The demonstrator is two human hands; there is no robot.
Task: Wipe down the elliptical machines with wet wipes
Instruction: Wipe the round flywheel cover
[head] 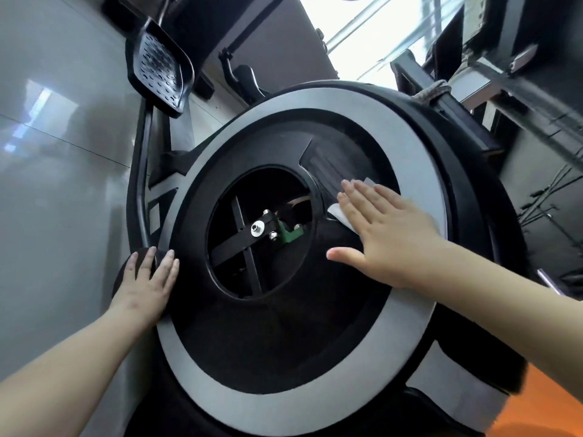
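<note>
Head view: one elliptical machine, seen from above and close.
Flywheel housing: large round black plastic flywheel cover [277, 342] with a grey ring [315, 414], its centre hole showing black spokes and a green bracket [288, 236].
Right hand [388, 234]: flat, fingers straight, pressing a white wet wipe [339, 214] against the black inner face beside the hole.
Left hand [145, 283]: open, fingers spread, resting on the cover's left edge, holding nothing.
Pedal: black ridged foot pedal [159, 67] at upper left.
Floor: glossy grey tile floor [56, 146].
</note>
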